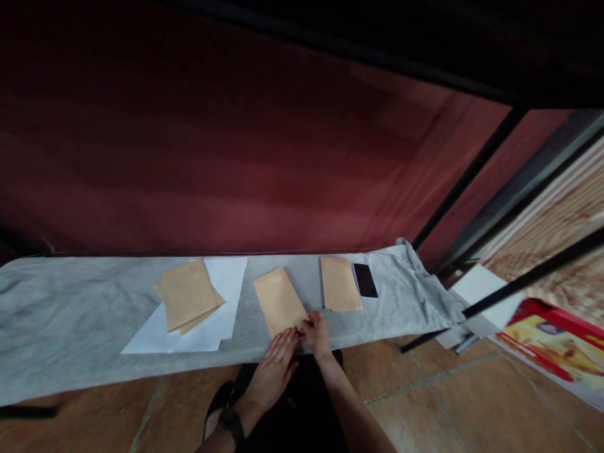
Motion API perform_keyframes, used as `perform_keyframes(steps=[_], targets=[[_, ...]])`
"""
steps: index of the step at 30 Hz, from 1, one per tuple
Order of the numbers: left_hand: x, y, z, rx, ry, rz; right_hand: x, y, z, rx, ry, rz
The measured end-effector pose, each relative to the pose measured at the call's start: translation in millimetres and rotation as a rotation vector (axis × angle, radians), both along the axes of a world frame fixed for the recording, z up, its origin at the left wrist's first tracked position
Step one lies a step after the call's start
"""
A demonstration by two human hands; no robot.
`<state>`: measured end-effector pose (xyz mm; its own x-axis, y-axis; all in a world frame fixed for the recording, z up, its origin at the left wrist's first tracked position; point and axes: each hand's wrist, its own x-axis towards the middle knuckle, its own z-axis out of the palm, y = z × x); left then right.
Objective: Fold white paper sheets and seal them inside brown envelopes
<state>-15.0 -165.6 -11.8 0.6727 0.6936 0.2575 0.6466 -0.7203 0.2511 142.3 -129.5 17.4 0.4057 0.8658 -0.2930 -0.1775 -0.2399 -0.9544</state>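
Observation:
A brown paper envelope [280, 299] lies at a slant on the grey cloth in front of me. My left hand [277, 362] rests flat across its near edge, fingers stretched out. At the near right corner, my right hand [315, 332] has its fingers closed in a pinch on the envelope's edge. The fingertips of both hands come close together there, and the corner itself is partly hidden. To the right lies another brown envelope [340, 284], apart from my hands. Several more brown envelopes [189, 294] are stacked at the left on white paper sheets [189, 336].
A dark-screened phone [365, 280] lies beside the right envelope. Grey cloth [94, 314] covers the narrow table, which stands against a dark red panel [212, 157]. Black metal bars [472, 170] rise at the right. A red and yellow box [557, 352] stands beyond the table's right end.

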Motion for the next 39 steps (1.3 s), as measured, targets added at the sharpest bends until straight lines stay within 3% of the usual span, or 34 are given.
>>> perform_keyframes(steps=[2,5,9,11,15,18,21,24,29,34,39], targets=[[-4.7,-0.5,4.9,0.038,0.0,0.022,8.1,1.1,0.5,0.059,0.096,-0.061],[-24.5,3.3,12.1,0.105,-0.01,0.117,42.0,2.4,5.5,0.111,0.101,-0.138],[-71.2,22.8,19.8,0.166,-0.057,0.383,107.1,4.1,10.9,0.198,0.021,-0.331],[-96.2,35.7,24.4,0.199,-0.061,0.525,132.6,3.2,10.4,0.178,-0.02,-0.346],[-131.8,51.0,33.8,0.181,-0.026,0.751,152.4,-7.4,5.3,0.115,-0.156,-0.36],[-140.5,46.5,37.3,0.171,0.033,0.741,141.5,-18.8,0.5,0.103,-0.584,-0.391],[-138.4,36.9,39.6,0.122,0.1,0.688,114.8,-23.9,-3.8,0.17,-0.825,-0.224],[-134.3,33.5,46.1,-0.005,0.162,0.686,81.8,-22.1,-6.8,0.24,-0.774,-0.032],[-131.6,36.9,63.8,-0.118,0.253,0.654,34.3,-18.8,-7.4,0.265,-0.675,0.136],[-124.5,35.8,74.9,-0.16,0.272,0.652,2.8,-19.9,-0.5,0.239,-0.611,0.238],[-120.5,40.9,82.2,-0.168,0.37,0.665,-9.8,-22.8,4.6,0.229,-0.512,0.279]])
